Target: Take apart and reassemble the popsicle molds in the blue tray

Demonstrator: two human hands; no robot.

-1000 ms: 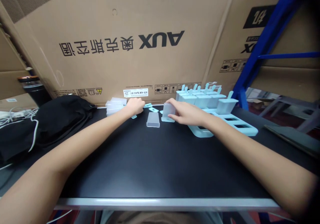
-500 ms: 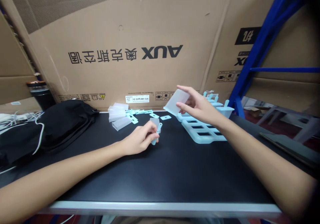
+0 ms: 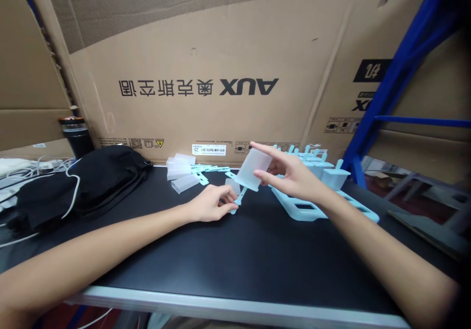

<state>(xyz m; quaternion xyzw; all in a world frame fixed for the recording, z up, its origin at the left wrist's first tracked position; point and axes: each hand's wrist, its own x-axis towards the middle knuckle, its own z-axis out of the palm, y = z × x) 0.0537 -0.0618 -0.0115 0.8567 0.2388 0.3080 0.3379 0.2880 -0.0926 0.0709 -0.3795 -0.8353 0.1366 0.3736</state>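
In the head view my left hand is closed on a light blue popsicle stick, low over the black table. Between finger and thumb of my right hand is a frosted popsicle mold, tilted with its blue-rimmed mouth down. The stick's upper end meets that mouth; how far it goes in I cannot tell. Another translucent piece shows behind my left fingers, partly hidden. To the right, partly behind my right arm, stands a light blue mold rack with several stick-topped molds.
Several loose frosted molds and a pile of blue sticks lie at the back left of centre. Farther left are a black bag, white cables and a dark bottle. A large cardboard box stands behind the table, a blue metal frame at right.
My right hand has brought the mold down and left onto the stick's end. My left hand has turned the stick so it points up toward the mold. The view has shifted slightly.
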